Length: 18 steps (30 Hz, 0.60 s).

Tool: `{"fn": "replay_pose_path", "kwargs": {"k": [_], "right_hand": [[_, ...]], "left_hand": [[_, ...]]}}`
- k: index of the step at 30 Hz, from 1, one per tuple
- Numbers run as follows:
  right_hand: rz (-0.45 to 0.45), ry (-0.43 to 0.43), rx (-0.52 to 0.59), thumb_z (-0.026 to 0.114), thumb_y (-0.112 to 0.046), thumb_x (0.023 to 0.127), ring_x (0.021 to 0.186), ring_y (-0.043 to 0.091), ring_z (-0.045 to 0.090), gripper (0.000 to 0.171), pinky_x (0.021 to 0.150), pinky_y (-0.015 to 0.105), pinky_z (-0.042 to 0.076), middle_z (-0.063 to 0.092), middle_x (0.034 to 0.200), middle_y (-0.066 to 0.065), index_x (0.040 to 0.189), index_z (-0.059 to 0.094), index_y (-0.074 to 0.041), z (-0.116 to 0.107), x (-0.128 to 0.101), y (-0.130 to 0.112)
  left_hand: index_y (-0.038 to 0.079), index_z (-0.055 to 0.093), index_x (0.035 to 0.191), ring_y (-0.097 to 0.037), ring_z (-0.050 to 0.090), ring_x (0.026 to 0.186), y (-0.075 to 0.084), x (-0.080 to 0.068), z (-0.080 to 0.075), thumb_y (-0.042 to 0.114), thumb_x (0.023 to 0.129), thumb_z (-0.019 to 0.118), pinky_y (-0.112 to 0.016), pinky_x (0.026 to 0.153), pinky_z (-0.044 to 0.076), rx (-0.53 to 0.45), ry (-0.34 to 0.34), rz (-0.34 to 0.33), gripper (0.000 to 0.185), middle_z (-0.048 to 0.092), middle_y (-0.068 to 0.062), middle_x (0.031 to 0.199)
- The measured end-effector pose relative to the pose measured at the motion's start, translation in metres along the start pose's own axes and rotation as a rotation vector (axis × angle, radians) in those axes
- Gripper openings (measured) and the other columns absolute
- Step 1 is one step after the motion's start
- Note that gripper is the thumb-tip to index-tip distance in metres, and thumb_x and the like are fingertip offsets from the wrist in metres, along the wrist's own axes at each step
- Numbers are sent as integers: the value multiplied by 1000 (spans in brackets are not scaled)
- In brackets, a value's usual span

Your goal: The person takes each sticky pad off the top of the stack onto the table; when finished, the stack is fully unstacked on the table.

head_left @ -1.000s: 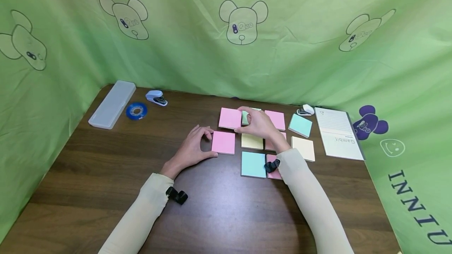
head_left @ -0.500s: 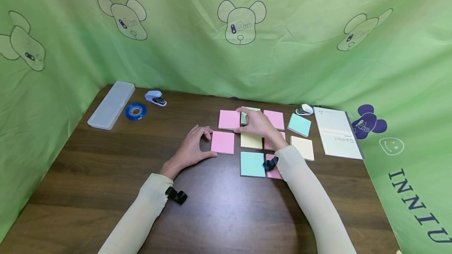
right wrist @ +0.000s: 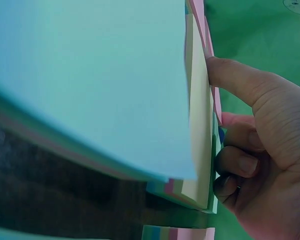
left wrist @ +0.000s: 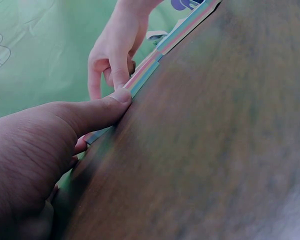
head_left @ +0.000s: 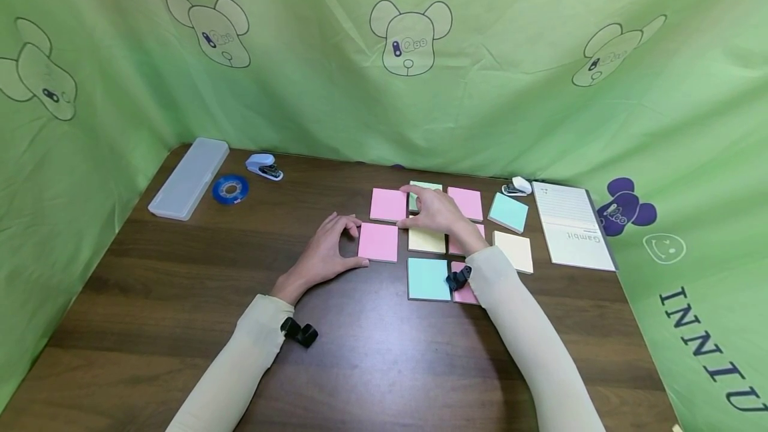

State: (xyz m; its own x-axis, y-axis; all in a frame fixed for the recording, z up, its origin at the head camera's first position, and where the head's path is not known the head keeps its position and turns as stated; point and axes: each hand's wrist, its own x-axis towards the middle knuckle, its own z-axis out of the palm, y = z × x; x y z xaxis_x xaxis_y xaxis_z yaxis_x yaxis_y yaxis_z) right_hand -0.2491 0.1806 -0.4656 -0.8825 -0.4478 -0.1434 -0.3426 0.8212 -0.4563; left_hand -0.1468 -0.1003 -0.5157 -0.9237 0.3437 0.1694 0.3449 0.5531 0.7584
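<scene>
a clear plastic case [head_left: 190, 177], a blue tape roll [head_left: 231, 189] and a small stapler [head_left: 265, 166] are lying at the table's [head_left: 180, 299] far left. the left hand [head_left: 327, 249] is resting with curled fingers, its thumb touching the near pink pad's [head_left: 379, 241] edge, holding nothing. the right hand [head_left: 440, 211] is pinching the far pink pad [head_left: 387, 204] by its right edge, beside a green pad [head_left: 427, 187]. a notebook [head_left: 572, 225] is lying far right.

Long cream sleeves to both wrists, lower centre of head view. Small black wrist camera [head_left: 300, 333] on left, another [head_left: 459, 279] on right. Bare hands.
</scene>
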Motion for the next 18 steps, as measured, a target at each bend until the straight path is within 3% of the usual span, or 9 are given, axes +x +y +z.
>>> {"fn": "replay_pose_path", "kwargs": {"k": [8, 14, 18], "right_hand": [[-7, 0, 24, 97, -43, 84, 61, 12, 34, 94, 56, 31, 26, 46, 70, -4, 163, 55, -14, 2, 2, 5], [-19, 0, 44, 97, -46, 82, 60, 11, 32, 98, 56, 31, 25, 45, 69, -5, 165, 53, -17, 6, 6, 13], [-27, 5, 54, 98, -47, 82, 59, 13, 33, 98, 54, 33, 26, 45, 67, -5, 164, 54, -16, 9, 12, 22]], "left_hand": [[9, 55, 109, -33, 50, 155, -2, 1, 2, 21, 79, 104, -48, 141, 15, -1, -4, -3, 58, 68, -14, 143], [7, 55, 109, -34, 52, 153, -2, 0, 2, 20, 78, 104, -48, 140, 17, 1, 9, 25, 59, 68, -14, 142], [7, 55, 111, -35, 54, 150, -3, 0, 2, 19, 78, 104, -49, 140, 17, -6, 15, 31, 60, 66, -16, 150]]}}
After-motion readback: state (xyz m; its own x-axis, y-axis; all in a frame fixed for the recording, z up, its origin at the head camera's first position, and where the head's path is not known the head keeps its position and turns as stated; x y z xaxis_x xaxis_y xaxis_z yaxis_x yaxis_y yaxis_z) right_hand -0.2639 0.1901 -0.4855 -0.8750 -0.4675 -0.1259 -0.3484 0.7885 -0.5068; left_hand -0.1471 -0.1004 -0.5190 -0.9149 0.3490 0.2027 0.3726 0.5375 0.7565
